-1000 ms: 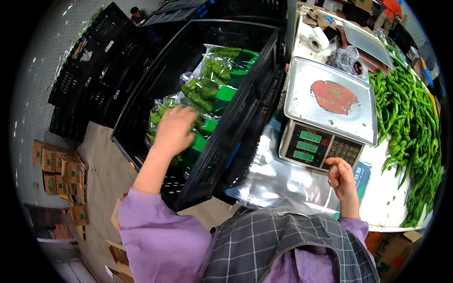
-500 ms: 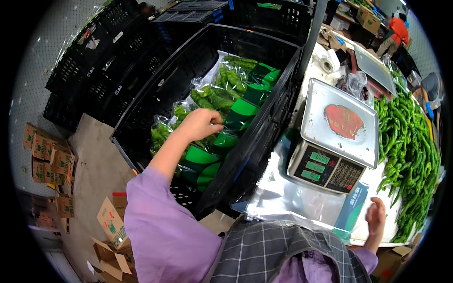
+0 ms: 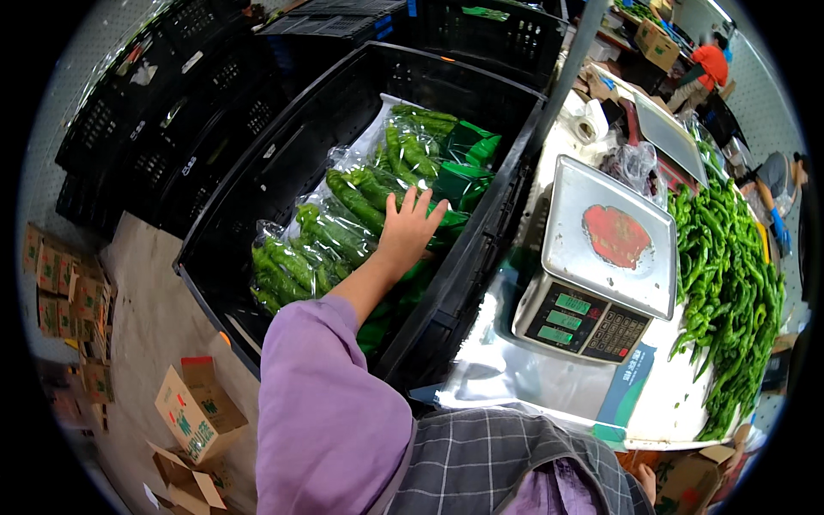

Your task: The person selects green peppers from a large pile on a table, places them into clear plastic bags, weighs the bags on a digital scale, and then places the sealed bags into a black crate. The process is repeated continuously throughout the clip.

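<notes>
My left hand [image 3: 407,230] reaches into a black plastic crate [image 3: 273,129] and lies with fingers spread on the clear bags of green peppers. The bagged peppers [image 3: 356,199] sit side by side in a row, with green printed bag ends [image 3: 463,182] toward the crate's right wall. My fingertips touch the bags near the middle of the row. A small part of my right hand [image 3: 645,482] shows low beside my checked apron, under the table edge; its fingers are mostly hidden.
On the white table, a digital scale [image 3: 611,240] stands beside a long heap of loose green peppers [image 3: 730,292]. Flat plastic bags [image 3: 515,369] lie at the near edge. Stacked black crates [image 3: 184,112] and cardboard boxes [image 3: 193,416] are left. Another person [image 3: 711,64] works far right.
My left hand has moved right and toward me over the bags, and its bent fingers have spread. My right hand has dropped from beside the table down below its edge.
</notes>
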### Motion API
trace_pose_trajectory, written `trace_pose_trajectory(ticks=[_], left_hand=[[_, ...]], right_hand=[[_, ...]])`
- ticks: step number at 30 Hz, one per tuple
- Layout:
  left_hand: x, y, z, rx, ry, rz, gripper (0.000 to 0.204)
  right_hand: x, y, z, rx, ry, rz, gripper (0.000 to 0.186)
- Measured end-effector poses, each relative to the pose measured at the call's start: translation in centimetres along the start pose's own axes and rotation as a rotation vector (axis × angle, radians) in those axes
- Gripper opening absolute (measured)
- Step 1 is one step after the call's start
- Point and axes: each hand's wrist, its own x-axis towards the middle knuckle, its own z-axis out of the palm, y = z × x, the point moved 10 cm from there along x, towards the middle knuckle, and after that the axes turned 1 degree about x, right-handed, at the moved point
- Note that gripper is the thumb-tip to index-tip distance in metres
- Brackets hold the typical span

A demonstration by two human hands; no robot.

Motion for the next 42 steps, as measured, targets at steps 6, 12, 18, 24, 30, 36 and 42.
trace_pose_trajectory(ticks=[6,12,18,24,30,36,42], left_hand=[[1.2,-0.6,-0.2,-0.034,-0.081,-0.037,0.088],[-1.2,-4.3,-1.8,-0.410,-0.332,0.024,0.083],[-5.8,-3.1,-0.6,-0.296,-0.741,0.068,0.079],[-5.9,-3.2,1.9,-0.053,-0.678,0.057,0.058],[-5.7,-3.0,2.0,-0.175,-0.654,0.126,0.036],[-4.9,-2.6,1.0,-0.261,-0.628,0.140,0.037],[-6.6,1.0,3.3,-0.125,-0.704,0.213,0.057]], right_hand=[[7.0,2.9,1.5,-0.034,-0.061,-0.001,0.023],[5.4,0.2,1.5,0.051,0.027,0.067,0.024],[4.8,-2.4,-3.9,-0.241,0.484,-0.398,0.025],[5.6,-5.5,-3.3,-0.029,0.458,-0.403,0.022],[4.7,-0.3,-0.9,0.585,0.212,-0.236,0.016],[4.1,3.6,0.5,0.214,0.220,-0.058,0.017],[5.7,2.5,-2.6,-0.110,0.367,-0.278,0.019]])
